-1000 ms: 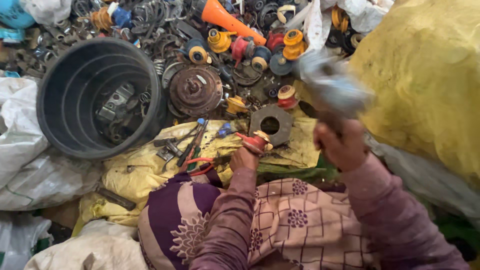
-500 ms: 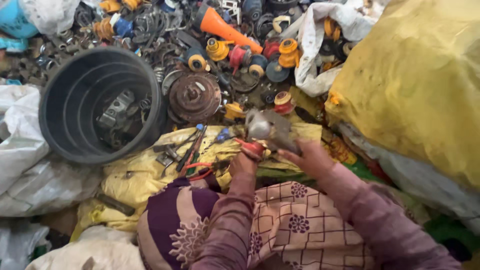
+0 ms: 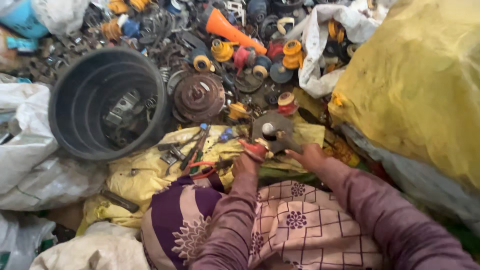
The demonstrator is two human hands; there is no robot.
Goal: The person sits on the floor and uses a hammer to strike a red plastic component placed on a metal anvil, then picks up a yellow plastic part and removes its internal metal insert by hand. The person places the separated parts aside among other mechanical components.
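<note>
Over yellow sheeting [image 3: 150, 170], both hands' grip closes on metal plate [image 3: 272, 131].

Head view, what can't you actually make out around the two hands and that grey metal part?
- Left hand: its grip on the small red piece is blurred; finger positions unclear.
- Right hand: the tool it holds is motion-smeared, kind unclear.
- Grey metal part: underside hidden.
- Black bucket: contents dark, partly hidden by its wall.

Blue tub [image 3: 22, 17] is cut off top-left, and what the left hand [image 3: 245, 162] grips is too blurry to tell.
</note>
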